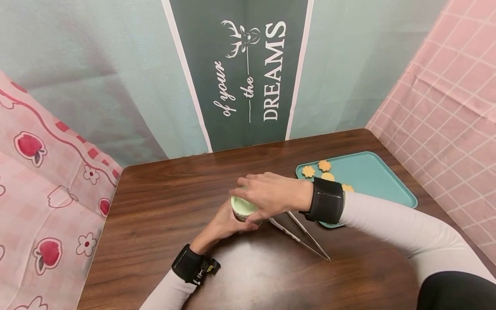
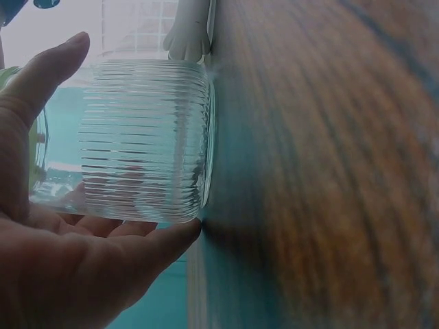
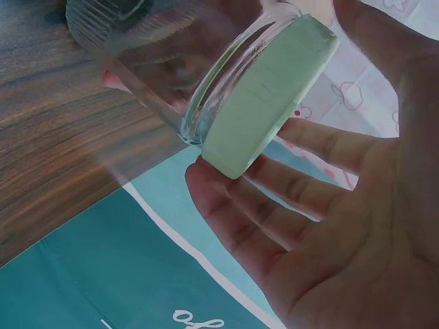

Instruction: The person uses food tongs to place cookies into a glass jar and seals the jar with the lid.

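Note:
A clear ribbed glass jar (image 2: 144, 137) stands on the wooden table with a pale green lid (image 3: 271, 96) on its mouth. My left hand (image 1: 226, 221) holds the jar's side, thumb on one side and fingers on the other. From above, my right hand (image 1: 273, 193) grips the lid's rim between thumb and fingers. Just right of the jar, a pair of tongs (image 1: 285, 230) lies on the table, its far tips hidden behind the right hand.
A teal tray (image 1: 368, 172) lies at the back right, partly under the right forearm. Several flower-shaped biscuits (image 1: 308, 171) lie at its left end. Curtains hang at the back and both sides of the table (image 1: 166, 198).

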### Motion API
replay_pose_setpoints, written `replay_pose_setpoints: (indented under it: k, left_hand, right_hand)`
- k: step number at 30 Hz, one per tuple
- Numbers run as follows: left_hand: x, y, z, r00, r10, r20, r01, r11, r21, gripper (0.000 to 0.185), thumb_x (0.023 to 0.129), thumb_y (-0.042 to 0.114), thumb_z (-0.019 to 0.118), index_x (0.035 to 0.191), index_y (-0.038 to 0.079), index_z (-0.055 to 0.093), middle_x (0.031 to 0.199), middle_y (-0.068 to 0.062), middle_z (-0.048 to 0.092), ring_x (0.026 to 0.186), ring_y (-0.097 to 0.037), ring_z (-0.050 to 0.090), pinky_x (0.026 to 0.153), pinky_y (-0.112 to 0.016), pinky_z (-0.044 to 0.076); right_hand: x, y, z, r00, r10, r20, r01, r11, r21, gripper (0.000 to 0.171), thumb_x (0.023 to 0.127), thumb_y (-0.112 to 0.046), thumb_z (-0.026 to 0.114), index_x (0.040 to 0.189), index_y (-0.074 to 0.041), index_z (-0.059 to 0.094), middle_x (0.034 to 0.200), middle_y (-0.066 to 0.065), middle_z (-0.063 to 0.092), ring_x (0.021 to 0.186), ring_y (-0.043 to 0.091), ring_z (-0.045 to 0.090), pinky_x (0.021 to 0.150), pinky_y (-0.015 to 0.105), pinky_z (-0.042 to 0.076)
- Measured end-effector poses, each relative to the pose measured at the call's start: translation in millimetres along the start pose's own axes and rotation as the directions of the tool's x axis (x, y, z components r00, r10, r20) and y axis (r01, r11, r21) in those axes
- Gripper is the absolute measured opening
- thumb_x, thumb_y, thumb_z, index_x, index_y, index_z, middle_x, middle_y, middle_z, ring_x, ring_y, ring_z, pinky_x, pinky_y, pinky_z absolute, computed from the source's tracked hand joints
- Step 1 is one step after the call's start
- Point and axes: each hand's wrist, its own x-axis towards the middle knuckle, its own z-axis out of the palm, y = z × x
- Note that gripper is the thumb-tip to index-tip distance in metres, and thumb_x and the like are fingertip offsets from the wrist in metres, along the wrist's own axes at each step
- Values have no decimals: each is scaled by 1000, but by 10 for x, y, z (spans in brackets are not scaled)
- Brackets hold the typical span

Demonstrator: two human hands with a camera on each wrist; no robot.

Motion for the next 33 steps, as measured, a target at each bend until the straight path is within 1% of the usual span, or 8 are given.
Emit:
replay_pose_setpoints:
  k: [5,10,17,23,29,33]
  left_hand:
    - [-5,3,0,1000,-1,11,1,1000,-22,88,75,16,96,147,9,47,130,-7,65,114,-20,63,99,-36,52]
    - [-6,-9,-4,1000,1,11,-1,1000,-21,87,74,15,96,146,7,47,129,-8,65,112,-20,63,97,-33,52]
    - [-25,-14,2,1000,-6,-10,6,1000,22,90,75,18,97,148,6,46,130,-9,63,113,-21,62,96,-34,52]
    - [-24,-16,12,1000,-6,-14,6,1000,21,89,75,17,97,147,6,46,131,-10,63,114,-22,61,97,-35,51]
    - [-7,11,23,1000,24,-5,-24,999,22,89,76,15,96,148,6,46,134,-11,62,117,-22,61,100,-36,50]
    - [-1,14,15,1000,22,1,-22,1000,3,91,75,14,97,150,7,45,136,-9,62,119,-21,61,103,-37,49]
  right_hand:
    - [1,-5,3,999,-7,31,7,1000,3,76,93,-53,79,154,-17,54,142,8,58,119,25,64,82,43,61]
    - [4,3,4,998,-50,36,50,999,-4,72,95,-50,78,155,-19,52,140,5,56,119,23,62,83,42,62]
    - [6,32,0,992,-115,47,115,993,5,71,95,-40,79,156,-20,48,144,4,54,123,22,58,90,40,60]
    - [-1,62,20,987,-156,35,155,988,27,68,96,-35,78,156,-19,49,148,5,52,125,22,56,94,39,58]
    - [-11,107,22,983,-180,26,178,982,60,66,97,-30,77,155,-18,49,151,4,52,133,22,53,100,39,56]
    - [-14,128,19,978,-207,17,205,975,80,66,95,-23,77,154,-17,50,153,4,51,140,23,49,106,39,52]
